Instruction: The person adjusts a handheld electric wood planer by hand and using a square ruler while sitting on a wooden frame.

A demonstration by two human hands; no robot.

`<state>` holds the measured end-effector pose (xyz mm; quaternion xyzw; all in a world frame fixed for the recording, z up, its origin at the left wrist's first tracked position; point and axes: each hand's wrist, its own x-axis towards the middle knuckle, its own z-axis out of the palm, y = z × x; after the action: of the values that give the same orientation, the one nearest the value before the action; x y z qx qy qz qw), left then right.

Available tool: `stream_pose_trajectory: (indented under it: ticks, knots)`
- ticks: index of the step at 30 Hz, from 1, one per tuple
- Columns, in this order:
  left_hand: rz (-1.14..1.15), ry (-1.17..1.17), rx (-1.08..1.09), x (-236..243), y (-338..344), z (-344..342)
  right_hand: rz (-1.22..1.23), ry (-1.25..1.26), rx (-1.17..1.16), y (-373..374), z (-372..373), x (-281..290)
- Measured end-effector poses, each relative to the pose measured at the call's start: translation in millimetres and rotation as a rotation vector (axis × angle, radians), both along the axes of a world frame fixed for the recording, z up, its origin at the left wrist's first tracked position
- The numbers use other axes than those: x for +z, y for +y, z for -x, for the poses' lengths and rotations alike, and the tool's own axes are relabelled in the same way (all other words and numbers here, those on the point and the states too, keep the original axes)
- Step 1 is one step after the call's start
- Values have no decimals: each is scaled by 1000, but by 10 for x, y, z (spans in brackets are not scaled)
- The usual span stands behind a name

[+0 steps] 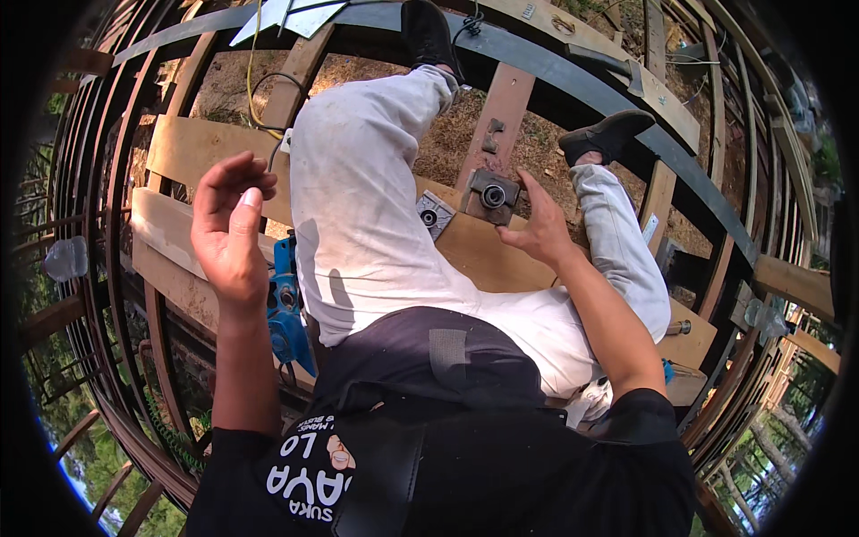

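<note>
My left hand (233,224) is raised left of my leg, fingers loosely curled but apart, holding nothing visible. My right hand (541,219) has thumb and index finger around the right side of a dark square metal block (492,195) with a round collar. Left of it, a silver plate with a round hole (437,219) lies on the plywood board (483,251) between my legs. Small dark metal pieces (493,134) sit on the pinkish beam (508,89) above the block. A blue power tool (284,313) is beside my left thigh.
I sit on open timber framing above leaf-strewn ground, crossed by a long dark steel beam (716,206). A hatchet (613,64) lies on a board at the top right. A yellow cord (253,98) runs at upper left. Plastic bottles (64,258) are at the sides.
</note>
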<state>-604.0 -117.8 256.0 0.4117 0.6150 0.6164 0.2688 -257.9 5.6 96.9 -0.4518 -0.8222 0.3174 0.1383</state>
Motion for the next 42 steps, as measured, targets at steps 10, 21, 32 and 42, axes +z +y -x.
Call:
stream_pose_trajectory:
  ticks: [10,21,32,42]
  knots:
    - [620,-608,-615,-389,813,-1117,-206,249,-19,-178,-35,1197]
    - [618,-695,-575,-345,890,-1225,-137,441,14,-245,6,1119]
    - [650,-778,-825,-197,878,-1102,953,1244,57,-324,192,959]
    - [751,-962,-951,-135,906,-1069,743,1219,224,-282,348,875]
